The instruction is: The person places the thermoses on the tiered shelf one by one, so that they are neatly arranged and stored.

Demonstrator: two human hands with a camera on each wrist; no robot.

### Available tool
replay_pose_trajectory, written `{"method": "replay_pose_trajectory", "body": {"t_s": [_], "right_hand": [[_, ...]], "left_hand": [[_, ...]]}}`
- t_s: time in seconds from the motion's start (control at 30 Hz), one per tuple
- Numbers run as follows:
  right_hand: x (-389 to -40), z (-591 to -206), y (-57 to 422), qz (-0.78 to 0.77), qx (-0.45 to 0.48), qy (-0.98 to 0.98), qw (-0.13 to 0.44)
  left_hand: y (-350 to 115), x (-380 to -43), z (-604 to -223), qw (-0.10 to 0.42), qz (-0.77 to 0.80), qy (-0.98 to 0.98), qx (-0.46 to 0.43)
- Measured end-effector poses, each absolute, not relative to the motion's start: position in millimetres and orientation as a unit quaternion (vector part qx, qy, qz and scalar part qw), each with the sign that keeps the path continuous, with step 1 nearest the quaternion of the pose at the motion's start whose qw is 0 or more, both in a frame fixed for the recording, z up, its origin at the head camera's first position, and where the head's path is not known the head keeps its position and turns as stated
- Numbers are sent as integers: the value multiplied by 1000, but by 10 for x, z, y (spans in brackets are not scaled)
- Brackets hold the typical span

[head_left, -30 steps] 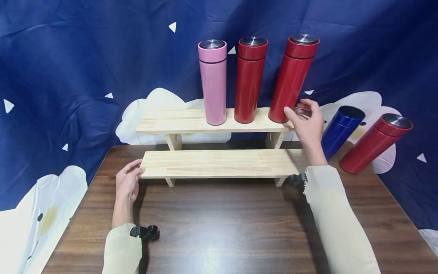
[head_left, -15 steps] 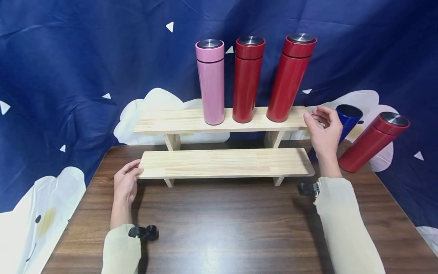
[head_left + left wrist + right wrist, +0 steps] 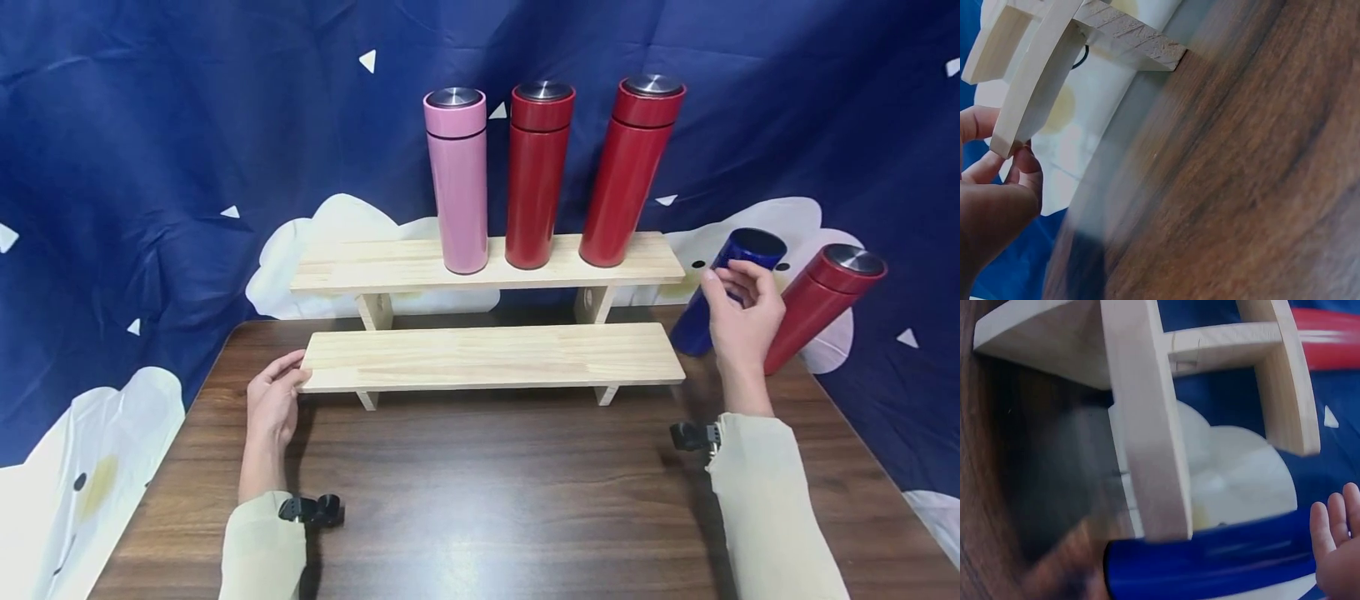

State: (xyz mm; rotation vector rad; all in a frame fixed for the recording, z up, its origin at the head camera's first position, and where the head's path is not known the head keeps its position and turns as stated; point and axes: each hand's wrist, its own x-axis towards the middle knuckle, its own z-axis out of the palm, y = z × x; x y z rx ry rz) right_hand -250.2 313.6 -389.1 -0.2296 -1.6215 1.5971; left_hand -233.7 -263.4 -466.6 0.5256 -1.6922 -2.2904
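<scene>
Left hand (image 3: 273, 404) is pinching its end of the lower shelf (image 3: 491, 358), probably just steadying it, while the right hand (image 3: 744, 317) sits loosely spread by the blue bottle (image 3: 697, 318), can't tell if touching.

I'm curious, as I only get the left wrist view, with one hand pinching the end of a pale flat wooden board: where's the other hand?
Observer: The right hand is by a glossy dark-blue cylindrical bottle, overlapping it in the head view.
Visitor: Does anything stand on the boards?
Observer: Yes, on the flat pale-wood upper shelf: one glossy pink cylindrical bottle and two glossy red cylindrical bottles.
Visitor: Are there more red ones?
Observer: One: a third red bottle to the right of the blue one, partly hidden by the hand in the head view.
</scene>
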Motion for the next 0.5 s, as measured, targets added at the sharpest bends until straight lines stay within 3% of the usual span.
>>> {"method": "replay_pose_trajectory", "body": {"t_s": [0.23,0.5], "right_hand": [[-2426,-3983,3279,651,-112,-606,444],[-2351,-4201,3422,701,-160,-570,397]], "left_hand": [[-2626,-2326,-4687,127,-778,-586,186],[-2624,-2333,-4671,126,-774,-591,187]]}}
